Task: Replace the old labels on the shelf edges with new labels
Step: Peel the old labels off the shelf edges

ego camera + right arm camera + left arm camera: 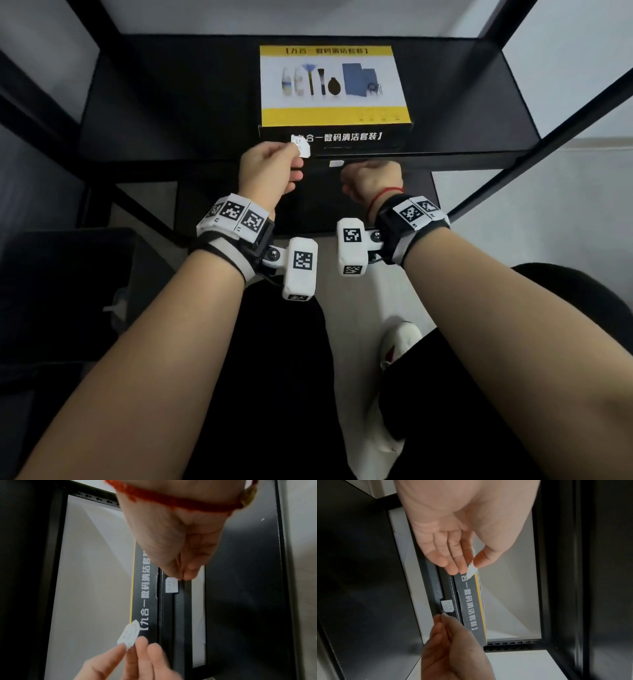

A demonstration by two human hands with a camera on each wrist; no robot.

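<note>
A small white label (336, 163) (447, 606) (171, 586) sticks on the front edge of the black shelf (445, 159). My right hand (371, 176) (182, 577) is below that edge, thumb and forefinger pinched together at the label's corner. My left hand (295, 152) (471, 567) pinches a second loose white label (302, 149) (471, 570) (128, 634) between thumb and forefinger, in front of the box's left end. The other left fingers are stretched out.
A yellow, white and black cleaning-kit box (334, 89) lies on the shelf, its front against the edge. Black uprights (582, 113) frame the shelf on both sides. A lower black shelf (325, 205) sits under my hands. A dark bin (68, 281) stands at lower left.
</note>
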